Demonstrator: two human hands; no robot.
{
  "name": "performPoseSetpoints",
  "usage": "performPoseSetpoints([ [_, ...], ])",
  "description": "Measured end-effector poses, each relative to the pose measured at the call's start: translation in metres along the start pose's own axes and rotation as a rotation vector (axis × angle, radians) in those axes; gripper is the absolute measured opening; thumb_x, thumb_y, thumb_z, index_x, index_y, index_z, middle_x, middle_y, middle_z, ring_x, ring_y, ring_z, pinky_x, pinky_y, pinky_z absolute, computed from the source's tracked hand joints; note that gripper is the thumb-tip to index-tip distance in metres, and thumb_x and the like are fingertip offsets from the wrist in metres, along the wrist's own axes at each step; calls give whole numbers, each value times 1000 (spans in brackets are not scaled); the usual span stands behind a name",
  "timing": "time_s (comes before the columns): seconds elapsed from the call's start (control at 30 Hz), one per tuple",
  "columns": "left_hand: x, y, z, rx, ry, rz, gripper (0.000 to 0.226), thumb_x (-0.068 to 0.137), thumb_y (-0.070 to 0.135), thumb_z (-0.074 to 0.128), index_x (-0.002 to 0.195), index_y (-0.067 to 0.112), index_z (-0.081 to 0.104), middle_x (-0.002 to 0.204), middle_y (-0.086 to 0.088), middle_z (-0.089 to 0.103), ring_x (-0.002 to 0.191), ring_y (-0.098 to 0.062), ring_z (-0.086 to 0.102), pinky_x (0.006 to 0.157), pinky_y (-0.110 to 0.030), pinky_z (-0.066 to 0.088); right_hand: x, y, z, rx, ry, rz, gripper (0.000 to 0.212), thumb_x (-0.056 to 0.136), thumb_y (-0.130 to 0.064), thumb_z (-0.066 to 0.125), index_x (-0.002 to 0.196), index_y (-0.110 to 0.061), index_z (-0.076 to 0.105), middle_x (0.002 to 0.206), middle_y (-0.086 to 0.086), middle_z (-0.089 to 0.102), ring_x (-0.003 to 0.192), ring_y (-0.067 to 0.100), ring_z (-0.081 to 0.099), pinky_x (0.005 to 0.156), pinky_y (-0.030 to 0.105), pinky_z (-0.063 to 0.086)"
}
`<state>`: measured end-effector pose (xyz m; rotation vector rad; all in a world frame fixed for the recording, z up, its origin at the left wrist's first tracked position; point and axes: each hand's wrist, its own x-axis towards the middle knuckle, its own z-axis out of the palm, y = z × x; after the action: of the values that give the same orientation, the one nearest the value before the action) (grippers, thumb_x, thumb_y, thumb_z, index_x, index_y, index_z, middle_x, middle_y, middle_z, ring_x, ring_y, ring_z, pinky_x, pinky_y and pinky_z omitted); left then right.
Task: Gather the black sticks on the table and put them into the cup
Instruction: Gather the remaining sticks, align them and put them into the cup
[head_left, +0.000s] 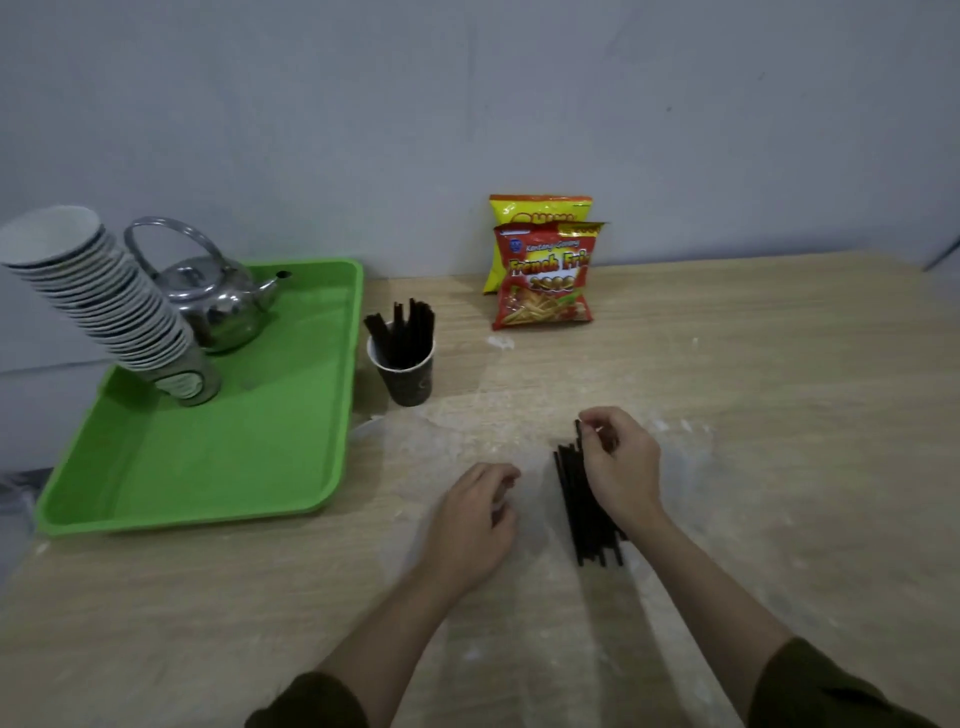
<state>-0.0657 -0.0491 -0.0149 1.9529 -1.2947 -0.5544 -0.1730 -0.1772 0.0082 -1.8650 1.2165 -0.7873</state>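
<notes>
Many black sticks (589, 514) lie bundled near-right of the paper cup (406, 375), aligned for 1 grab. Right hand (621, 470) pinches their far ends; left hand (475, 522) curled, holding nothing visible.

Legible text: one item only. Red snack bag (545, 278), standing at 12 o'clock on the table's far edge against the wall: large yellow lettering "French Fri", the word cut off at the bag's right edge; above it a smaller white line beginning "Kentang", the remainder blurred; below it a row of rounded characters, possibly "2000", not certain. Yellow snack bag (537, 208), directly behind the red one: orange lettering across the top, partly covered and too blurred to read. No other text can be read.
</notes>
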Motion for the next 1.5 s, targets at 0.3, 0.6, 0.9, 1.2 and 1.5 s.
performPoseSetpoints([
  [0.3,31,47,43,-530,-89,-603,31,92,16,42,122,10,44,113,-11,58,105,-24,56,97,-41,47,-31,35,-19,-283,3,140,33,84,-8,56,116,-2,54,113,18,61,110,34,51,94,38,42],
  [0.6,38,49,31,-606,-109,-549,27,93,6,38,118,4,47,99,-9,59,88,-18,57,72,-23,47,-43,21,-7,-447,-135,87,57,81,-15,61,131,-1,38,126,19,52,117,36,45,92,44,41],
  [0.9,11,24,17,-449,39,-302,27,85,-6,45,93,15,60,90,-3,62,82,-13,60,70,-17,50,-20,12,9,-601,-185,314,27,92,2,39,118,-1,44,128,21,44,119,35,38,93,41,40],
  [1.2,-19,-17,2,160,4,39,37,79,9,48,115,9,54,120,-3,52,112,-6,45,97,-9,31,-20,15,19,-757,-205,246,38,92,0,15,118,0,42,128,22,40,121,36,35,96,46,36],
  [1.5,-21,-20,7,317,3,31,49,80,28,32,121,8,50,129,-11,53,121,-22,47,103,-35,37,-24,16,27,-744,-174,124,34,38,9,82,58,-2,56,52,16,59,46,30,59,34,27,47],
])
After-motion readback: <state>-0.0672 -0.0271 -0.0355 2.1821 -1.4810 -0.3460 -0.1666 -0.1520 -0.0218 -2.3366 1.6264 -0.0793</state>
